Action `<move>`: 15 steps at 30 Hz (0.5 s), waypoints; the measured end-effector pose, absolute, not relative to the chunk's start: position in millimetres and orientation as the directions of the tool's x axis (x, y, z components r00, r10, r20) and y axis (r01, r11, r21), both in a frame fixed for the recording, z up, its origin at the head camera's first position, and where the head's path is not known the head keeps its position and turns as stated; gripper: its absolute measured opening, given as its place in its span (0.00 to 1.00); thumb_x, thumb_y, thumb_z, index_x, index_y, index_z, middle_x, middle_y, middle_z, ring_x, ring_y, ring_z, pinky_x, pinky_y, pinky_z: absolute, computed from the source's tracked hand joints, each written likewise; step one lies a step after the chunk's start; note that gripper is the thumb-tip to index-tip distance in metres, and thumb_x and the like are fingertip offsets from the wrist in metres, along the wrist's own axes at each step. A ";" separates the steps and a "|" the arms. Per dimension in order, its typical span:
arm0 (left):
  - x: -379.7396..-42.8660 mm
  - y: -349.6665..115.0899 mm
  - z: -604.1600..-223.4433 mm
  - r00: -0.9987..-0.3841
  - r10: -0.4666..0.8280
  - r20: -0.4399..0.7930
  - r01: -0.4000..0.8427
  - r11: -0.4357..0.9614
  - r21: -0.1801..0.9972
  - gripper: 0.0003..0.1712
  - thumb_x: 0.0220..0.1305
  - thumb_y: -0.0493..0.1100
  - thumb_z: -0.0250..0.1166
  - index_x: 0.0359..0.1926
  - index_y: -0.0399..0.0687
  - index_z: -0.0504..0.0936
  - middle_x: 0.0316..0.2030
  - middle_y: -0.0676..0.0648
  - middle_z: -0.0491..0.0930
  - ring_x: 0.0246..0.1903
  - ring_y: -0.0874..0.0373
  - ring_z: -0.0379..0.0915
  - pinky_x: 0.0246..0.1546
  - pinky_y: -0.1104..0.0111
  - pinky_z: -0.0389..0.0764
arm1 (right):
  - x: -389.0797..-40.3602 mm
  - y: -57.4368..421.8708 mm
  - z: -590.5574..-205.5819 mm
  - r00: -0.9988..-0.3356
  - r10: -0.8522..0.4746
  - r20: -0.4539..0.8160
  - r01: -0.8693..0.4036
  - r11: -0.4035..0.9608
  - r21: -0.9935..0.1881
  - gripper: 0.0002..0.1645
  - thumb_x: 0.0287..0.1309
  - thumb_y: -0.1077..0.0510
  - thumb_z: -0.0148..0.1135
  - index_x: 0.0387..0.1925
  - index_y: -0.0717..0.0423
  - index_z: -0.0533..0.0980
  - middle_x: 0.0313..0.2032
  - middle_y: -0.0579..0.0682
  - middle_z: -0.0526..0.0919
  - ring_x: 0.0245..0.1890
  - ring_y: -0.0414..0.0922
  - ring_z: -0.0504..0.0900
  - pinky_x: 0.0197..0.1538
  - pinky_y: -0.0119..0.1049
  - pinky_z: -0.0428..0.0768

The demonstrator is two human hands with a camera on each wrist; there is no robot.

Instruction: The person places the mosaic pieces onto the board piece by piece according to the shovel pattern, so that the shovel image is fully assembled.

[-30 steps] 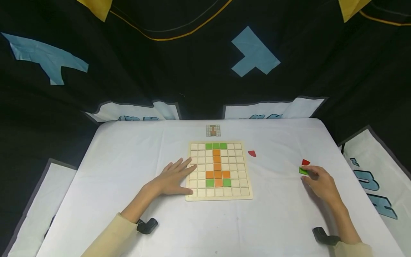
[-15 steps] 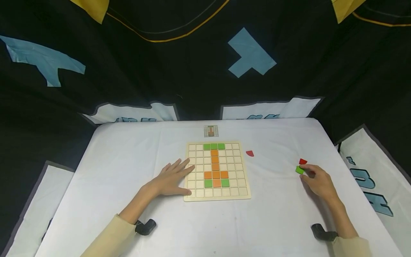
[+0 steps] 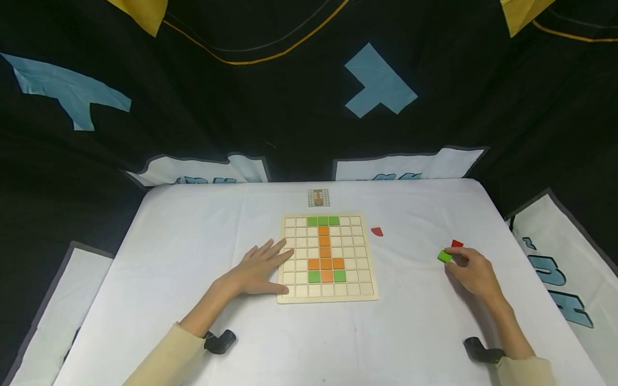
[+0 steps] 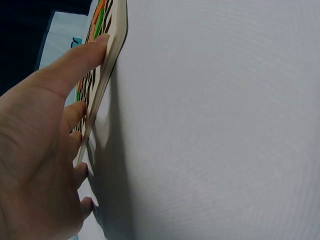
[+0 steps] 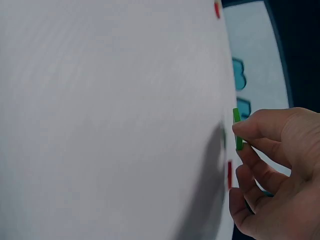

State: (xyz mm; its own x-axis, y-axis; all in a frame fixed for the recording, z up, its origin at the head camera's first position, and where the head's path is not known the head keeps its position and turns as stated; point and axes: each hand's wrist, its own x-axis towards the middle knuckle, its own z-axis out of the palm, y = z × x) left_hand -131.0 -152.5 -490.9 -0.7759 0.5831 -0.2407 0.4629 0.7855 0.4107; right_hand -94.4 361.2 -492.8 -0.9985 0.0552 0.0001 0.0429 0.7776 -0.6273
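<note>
My left hand [image 3: 256, 273] lies with spread fingers on the left edge of a wooden grid board [image 3: 357, 264]. In the left wrist view the thumb [image 4: 92, 52] touches the board's rim. Orange tiles [image 3: 325, 251] form a column and short crossbar on the board, with green tiles [image 3: 323, 221] across its top and at either side below. Off to the right, my right hand [image 3: 473, 272] pinches a small green tile [image 5: 237, 116] between thumb and fingers, apart from the cloth. Just behind those fingers lies a red piece [image 3: 457, 243], partly covered.
Another red piece [image 3: 377, 231], with a curved edge, lies right of the board. A small picture card [image 3: 318, 198] sits behind the board. White cloth [image 3: 203, 214] covers the table, and a dark curtain [image 3: 289, 118] hangs beyond it.
The right hand has shifted a little left with the green tile, drawing it away from the red piece. The left hand stays on the board.
</note>
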 end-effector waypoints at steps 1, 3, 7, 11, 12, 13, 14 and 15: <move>-130.9 -152.4 -490.8 -0.776 0.583 -0.240 0.463 0.785 0.411 0.53 0.59 0.69 0.65 0.78 0.52 0.58 0.78 0.44 0.43 0.76 0.39 0.35 0.71 0.40 0.40 | -95.0 358.7 -490.5 -0.999 0.044 0.011 0.027 0.771 -0.636 0.21 0.62 0.67 0.61 0.56 0.70 0.76 0.56 0.73 0.73 0.53 0.68 0.75 0.51 0.64 0.75; -130.8 -152.4 -490.6 -0.777 0.583 -0.239 0.462 0.785 0.413 0.53 0.58 0.70 0.65 0.78 0.52 0.58 0.78 0.44 0.43 0.76 0.39 0.35 0.71 0.40 0.40 | -96.0 352.8 -485.8 -0.999 0.017 0.035 -0.010 0.761 -0.648 0.21 0.62 0.66 0.62 0.56 0.69 0.77 0.56 0.71 0.75 0.52 0.66 0.76 0.50 0.60 0.76; -130.8 -152.6 -491.1 -0.775 0.585 -0.238 0.463 0.783 0.416 0.53 0.58 0.70 0.65 0.78 0.52 0.58 0.79 0.44 0.43 0.76 0.40 0.35 0.71 0.40 0.40 | -98.4 337.5 -477.4 -0.993 -0.039 0.107 -0.100 0.750 -0.654 0.20 0.60 0.67 0.64 0.55 0.65 0.79 0.54 0.64 0.79 0.50 0.60 0.77 0.47 0.46 0.76; -130.9 -153.2 -492.4 -0.774 0.589 -0.234 0.468 0.780 0.416 0.54 0.58 0.70 0.65 0.78 0.52 0.58 0.78 0.44 0.43 0.76 0.39 0.35 0.71 0.40 0.40 | -100.1 316.0 -469.5 -0.986 -0.085 0.145 -0.160 0.734 -0.659 0.21 0.59 0.68 0.64 0.55 0.63 0.80 0.53 0.60 0.81 0.48 0.57 0.78 0.48 0.42 0.76; -131.1 -153.1 -492.6 -0.773 0.589 -0.234 0.469 0.780 0.415 0.54 0.58 0.70 0.65 0.78 0.52 0.58 0.78 0.44 0.43 0.76 0.39 0.34 0.71 0.40 0.39 | -100.3 309.7 -467.6 -0.985 -0.092 0.143 -0.165 0.726 -0.667 0.21 0.59 0.68 0.64 0.55 0.62 0.81 0.53 0.60 0.81 0.48 0.56 0.78 0.48 0.43 0.76; -131.3 -153.1 -492.7 -0.773 0.589 -0.234 0.469 0.780 0.414 0.54 0.58 0.70 0.65 0.78 0.52 0.58 0.79 0.44 0.43 0.76 0.39 0.34 0.71 0.40 0.39 | -100.4 303.1 -465.8 -0.985 -0.101 0.140 -0.169 0.719 -0.674 0.21 0.59 0.68 0.64 0.55 0.61 0.81 0.53 0.59 0.81 0.48 0.56 0.78 0.49 0.44 0.77; -131.5 -153.1 -492.8 -0.774 0.589 -0.235 0.469 0.781 0.414 0.54 0.58 0.70 0.64 0.78 0.52 0.58 0.79 0.44 0.43 0.76 0.40 0.34 0.71 0.40 0.39 | -100.4 296.4 -464.4 -0.985 -0.109 0.133 -0.171 0.711 -0.682 0.21 0.59 0.69 0.64 0.55 0.61 0.81 0.53 0.58 0.81 0.48 0.56 0.78 0.50 0.46 0.77; -131.6 -153.3 -492.9 -0.774 0.589 -0.235 0.469 0.781 0.413 0.54 0.58 0.70 0.64 0.78 0.52 0.58 0.79 0.44 0.43 0.76 0.40 0.34 0.71 0.40 0.39 | -100.3 289.5 -463.1 -0.985 -0.118 0.126 -0.172 0.703 -0.690 0.21 0.59 0.69 0.64 0.54 0.60 0.81 0.52 0.58 0.81 0.48 0.55 0.78 0.51 0.49 0.78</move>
State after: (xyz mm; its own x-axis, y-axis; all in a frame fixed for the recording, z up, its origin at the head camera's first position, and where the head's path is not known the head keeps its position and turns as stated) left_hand -131.6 -153.3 -492.9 -0.7737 0.5886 -0.2345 0.4690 0.7809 0.4126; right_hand -100.3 289.5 -463.1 -0.9850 -0.1176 0.1261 -0.1722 0.7034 -0.6896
